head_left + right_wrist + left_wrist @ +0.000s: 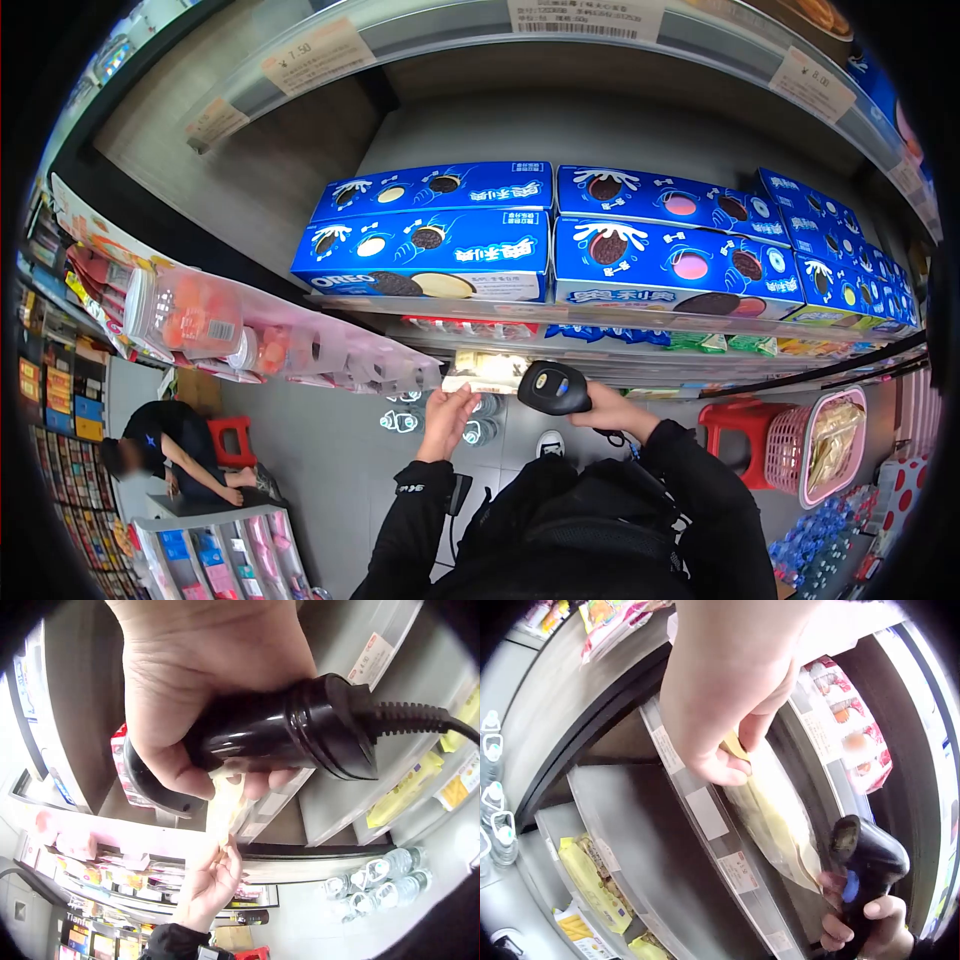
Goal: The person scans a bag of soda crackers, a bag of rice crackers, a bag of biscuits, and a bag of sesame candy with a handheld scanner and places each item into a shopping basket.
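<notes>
My left hand [448, 425] pinches one end of a pale yellow package in clear plastic [772, 810], which is brightly lit in the head view. Round the handle of a black barcode scanner [553, 388] curl the fingers of my right hand [615, 412]. The scanner's head is beside the package, its window facing it in the left wrist view. Right fingertips are right at the package's far end there. A ribbed cable leaves the base of the scanner handle [255, 735].
Blue Oreo boxes [425, 250] line the shelf ahead, with price labels [315, 52] above. At left hang clear tubs of orange items [195, 315]. Red stools [738, 440], a pink basket [815, 450] and water bottles [390, 889] stand on the floor. A person [180, 450] sits at left.
</notes>
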Demonstrator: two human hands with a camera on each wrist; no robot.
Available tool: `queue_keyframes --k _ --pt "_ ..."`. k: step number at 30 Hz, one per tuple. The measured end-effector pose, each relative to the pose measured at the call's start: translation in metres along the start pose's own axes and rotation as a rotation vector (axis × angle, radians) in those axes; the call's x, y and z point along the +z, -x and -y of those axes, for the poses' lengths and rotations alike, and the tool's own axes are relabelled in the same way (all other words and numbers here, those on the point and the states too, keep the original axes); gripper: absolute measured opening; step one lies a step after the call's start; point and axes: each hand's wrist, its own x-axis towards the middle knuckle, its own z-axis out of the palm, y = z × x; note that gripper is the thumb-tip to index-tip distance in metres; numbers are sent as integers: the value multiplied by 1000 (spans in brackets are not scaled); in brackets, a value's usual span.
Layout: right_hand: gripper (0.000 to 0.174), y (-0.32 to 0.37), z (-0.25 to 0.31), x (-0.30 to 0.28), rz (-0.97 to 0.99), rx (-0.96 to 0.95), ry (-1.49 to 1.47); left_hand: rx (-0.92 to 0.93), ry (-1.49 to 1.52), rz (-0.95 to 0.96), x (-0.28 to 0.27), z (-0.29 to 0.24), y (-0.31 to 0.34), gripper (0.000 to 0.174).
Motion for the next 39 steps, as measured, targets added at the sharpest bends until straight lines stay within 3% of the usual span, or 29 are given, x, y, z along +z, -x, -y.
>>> queue_keyframes --k 2,4,5,6,8,9,10,12,16,18,23,26,27,31,36,39 --pt "38 -10 -8 1 -14 -114 111 31 38 19 -7 10 1 24" --pt "40 -13 -15 -3 28 -61 110 -49 -49 -111 -3 10 11 27" --pt "41 -11 -17 -3 0 -86 110 -64 -307 -203 -2 9 18 29" --pt "42 -10 -17 -3 -28 -110 109 -62 -308 -204 0 10 24 29" --pt "48 -11 -18 -2 -12 -99 96 716 -1393 -133 6 12 36 33" --pt "55 -12 -18 -2 1 -88 87 531 -1293 -129 17 4 44 40" --pt "55 -15 -16 -1 5 -88 84 839 -1520 40 37 1 41 48" --pt "52 -22 -11 -3 67 31 109 794 -1796 78 43 4 25 57" --pt "46 -41 -20 -1 39 -32 95 773 -1873 43 36 8 0 64" --pt "41 -54 -25 1 86 105 185 786 -1854 29 28 10 -10 64" --pt "35 -74 -28 13 45 -11 256 714 -1907 -17 17 9 -20 72" --pt "49 -77 5 13 105 38 245 647 -1913 -40 17 4 -20 78" --pt "35 -80 2 19 -8 -152 241 627 -1914 -59 17 3 -20 81" --pt "33 -88 -1 15 73 -4 283 561 -1870 -74 19 3 -24 79" --pt "33 -70 -14 8 99 20 322 631 -1924 -114 20 11 -22 76" --pt "35 -40 -38 0 89 -267 372 824 -1841 -83 33 16 -5 68"
